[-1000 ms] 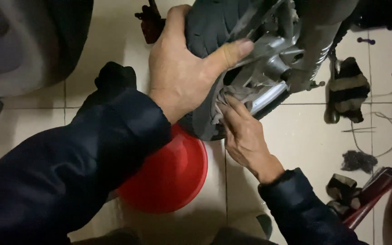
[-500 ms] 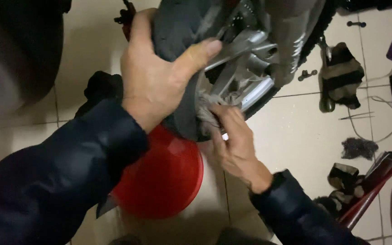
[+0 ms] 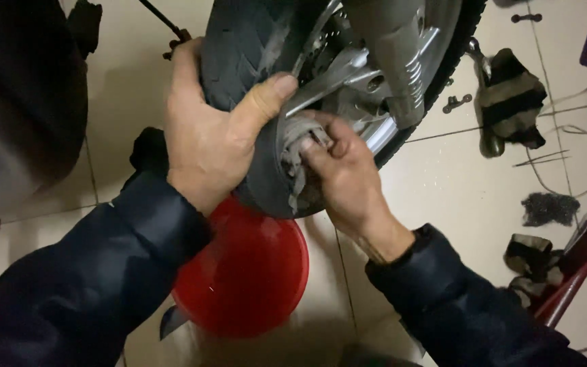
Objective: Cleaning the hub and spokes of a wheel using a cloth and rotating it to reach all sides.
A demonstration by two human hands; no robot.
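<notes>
Head view, looking down. The left hand [image 3: 212, 136] wraps the dark tyre [image 3: 239, 47] at upper centre of the frame, thumb across the tread, grip closed on the rubber. The right hand [image 3: 344, 177], at centre, pinches a grey rag [image 3: 298, 146] against the silver wheel rim [image 3: 382, 132]. A red bowl [image 3: 253, 278] sits on the tiled floor [image 3: 456, 183] below the tyre, at lower centre.
</notes>
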